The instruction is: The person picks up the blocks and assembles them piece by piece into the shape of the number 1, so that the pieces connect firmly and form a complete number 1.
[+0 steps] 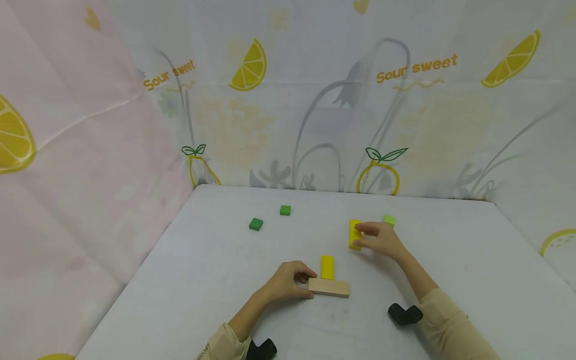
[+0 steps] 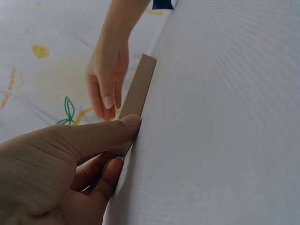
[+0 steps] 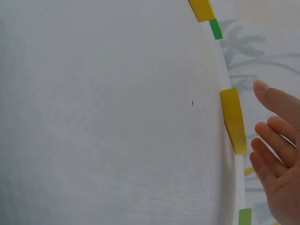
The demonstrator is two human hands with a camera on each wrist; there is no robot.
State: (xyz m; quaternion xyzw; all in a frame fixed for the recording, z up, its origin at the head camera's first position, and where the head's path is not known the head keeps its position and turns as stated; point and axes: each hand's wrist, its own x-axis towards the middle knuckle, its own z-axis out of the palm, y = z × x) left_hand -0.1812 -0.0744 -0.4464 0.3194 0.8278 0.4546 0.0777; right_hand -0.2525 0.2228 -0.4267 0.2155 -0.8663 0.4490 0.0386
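My left hand (image 1: 288,282) pinches the left end of a plain wooden block (image 1: 332,287) on the white table, thumb on the near side. The left wrist view shows that block (image 2: 140,84) reaching out beyond the thumb. A yellow block (image 1: 327,267) stretches away from its far side, meeting it in a T shape. Farther back and to the right, my right hand (image 1: 382,241) hovers beside another yellow block (image 1: 354,235) with thumb and fingers spread. Seen from the right wrist, a gap shows between those fingers and the yellow block (image 3: 233,121).
Two dark green blocks (image 1: 256,224) (image 1: 285,210) lie toward the table's back left. Just behind my right hand sits a light green block (image 1: 389,220). Black devices (image 1: 405,314) are at both wrists. A lemon-printed cloth (image 1: 315,125) hangs along the table's back edge.
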